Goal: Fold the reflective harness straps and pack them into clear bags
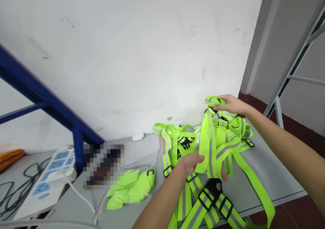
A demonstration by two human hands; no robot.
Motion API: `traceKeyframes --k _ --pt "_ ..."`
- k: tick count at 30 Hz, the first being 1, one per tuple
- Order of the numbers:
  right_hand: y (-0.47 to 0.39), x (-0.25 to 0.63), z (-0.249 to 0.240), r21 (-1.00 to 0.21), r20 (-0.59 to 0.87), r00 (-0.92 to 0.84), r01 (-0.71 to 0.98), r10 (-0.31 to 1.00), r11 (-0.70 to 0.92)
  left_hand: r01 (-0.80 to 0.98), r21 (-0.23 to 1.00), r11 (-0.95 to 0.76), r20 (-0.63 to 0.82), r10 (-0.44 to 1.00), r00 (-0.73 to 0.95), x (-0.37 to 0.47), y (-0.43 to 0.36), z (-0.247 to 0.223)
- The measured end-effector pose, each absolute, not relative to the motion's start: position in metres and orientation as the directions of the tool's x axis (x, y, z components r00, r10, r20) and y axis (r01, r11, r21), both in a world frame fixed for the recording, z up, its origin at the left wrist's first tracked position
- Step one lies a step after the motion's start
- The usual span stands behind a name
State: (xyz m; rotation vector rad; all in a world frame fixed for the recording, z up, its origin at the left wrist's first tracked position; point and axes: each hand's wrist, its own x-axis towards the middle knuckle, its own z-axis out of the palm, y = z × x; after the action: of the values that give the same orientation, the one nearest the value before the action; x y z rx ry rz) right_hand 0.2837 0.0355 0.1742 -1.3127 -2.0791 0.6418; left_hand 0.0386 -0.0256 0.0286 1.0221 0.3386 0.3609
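My left hand point(192, 162) is closed around looped neon-yellow straps with grey reflective stripes, part of a reflective harness point(211, 144). Higher up and to the right, my right hand point(230, 104) pinches a bunched end of the same webbing near some black buckles. More reflective straps point(186, 202) lie tangled beneath and around the held ones, with black slide adjusters and clips among them. One long strap hangs down over the front edge at the right. Which straps join which I cannot tell. The fingertips of my left hand are partly hidden behind the webbing.
A clear zip bag point(137, 191) with folded yellow straps lies left of the pile on the grey table point(266, 169). A white power strip point(54, 175), dark cables and a blue metal frame point(50, 95) are at the left. A white oval object point(138, 136) sits by the wall.
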Motion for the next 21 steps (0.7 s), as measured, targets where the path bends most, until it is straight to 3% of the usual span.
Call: traceKeyframes --k 3,5,9,14,18,21 --pt "0.042 0.299 0.164 -0.663 0.217 -0.199 0.688 0.956 0.294 -0.032 0.91 0.414 -0.087 0.264 0.96 0.031 -0.022 0.045" --pt "0.043 0.31 0.157 -0.662 0.212 -0.116 0.713 0.97 0.23 0.002 0.943 0.332 -0.088 0.245 0.966 0.021 -0.015 0.056" --pt "0.04 0.338 0.146 -0.735 0.223 0.065 0.667 0.973 0.124 -0.008 0.968 0.253 -0.096 0.396 0.913 -0.012 0.003 0.069" --pt "0.027 0.364 0.125 -0.865 0.084 0.199 0.501 0.976 -0.028 -0.054 0.963 0.262 -0.115 0.588 0.801 -0.058 0.025 0.096" --pt "0.015 0.374 0.102 -0.818 -0.028 0.177 0.561 0.984 -0.124 0.311 0.947 0.077 -0.268 0.721 0.639 -0.089 0.049 0.123" --pt "0.007 0.38 0.087 -0.706 -0.08 0.188 0.682 0.979 -0.189 0.646 0.763 0.01 -0.378 0.818 0.434 -0.104 0.067 0.128"
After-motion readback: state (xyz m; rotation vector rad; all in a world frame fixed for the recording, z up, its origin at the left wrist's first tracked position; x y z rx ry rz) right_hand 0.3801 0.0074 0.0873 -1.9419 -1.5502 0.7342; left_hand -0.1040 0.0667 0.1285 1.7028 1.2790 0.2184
